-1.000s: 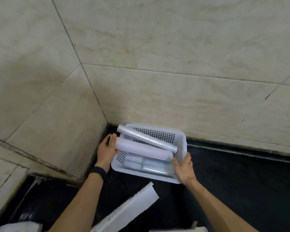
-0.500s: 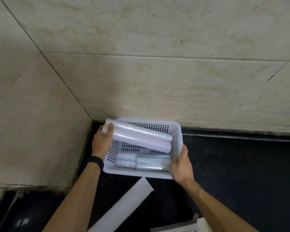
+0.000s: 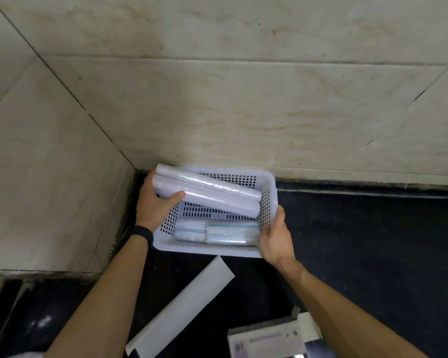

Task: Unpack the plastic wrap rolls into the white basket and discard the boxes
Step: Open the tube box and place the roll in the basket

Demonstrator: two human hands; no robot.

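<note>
The white perforated basket (image 3: 269,187) sits on the black counter in the tiled corner. Two plastic wrap rolls (image 3: 217,196) lie slanted across it, their left ends sticking out over the left rim. My left hand (image 3: 154,204) grips those left ends, thumb on the nearer roll. My right hand (image 3: 276,237) holds the basket's near right corner. Bagged items (image 3: 217,232) lie along the basket's front wall. A long white box (image 3: 181,310) lies on the counter in front, between my forearms. Another opened box (image 3: 269,341) shows at the bottom edge.
Beige tiled walls (image 3: 217,112) close in behind and to the left of the basket. The black counter (image 3: 373,241) stretches to the right. A black band circles my left wrist (image 3: 141,233).
The view has dropped and shifted, showing more counter and the second box. My left hand has slid from the basket's side onto the rolls' ends. The rolls sit slightly lower in the basket.
</note>
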